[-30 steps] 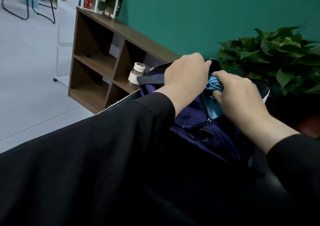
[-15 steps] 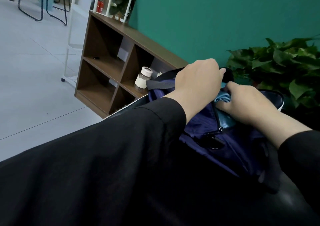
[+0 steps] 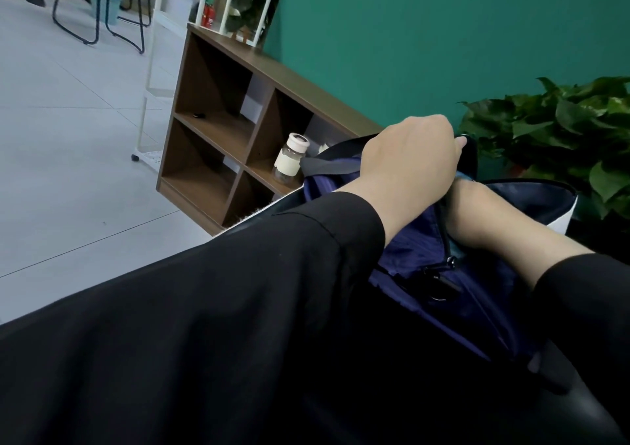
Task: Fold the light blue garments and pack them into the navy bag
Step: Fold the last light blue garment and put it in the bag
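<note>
The navy bag (image 3: 477, 308) lies in front of me with its zipper open along the top. My left hand (image 3: 409, 165) grips the far edge of the opening, fingers curled over the rim. My right hand (image 3: 477, 212) is pushed down into the bag, so only its back and wrist show and the fingers are hidden. Just a thin sliver of a light blue garment (image 3: 465, 175) peeks out between my two hands at the opening. My black left sleeve (image 3: 204, 325) fills the foreground.
A brown wooden cubby shelf (image 3: 221, 120) stands to the left, with a white-lidded jar (image 3: 291, 161) in one compartment. A leafy green plant (image 3: 562, 137) sits right behind the bag against the teal wall. A white wire rack (image 3: 150, 69) stands on the tiled floor.
My right hand has sunk deeper into the bag, taking the light blue garment almost out of sight. My left hand keeps its hold on the bag's edge.
</note>
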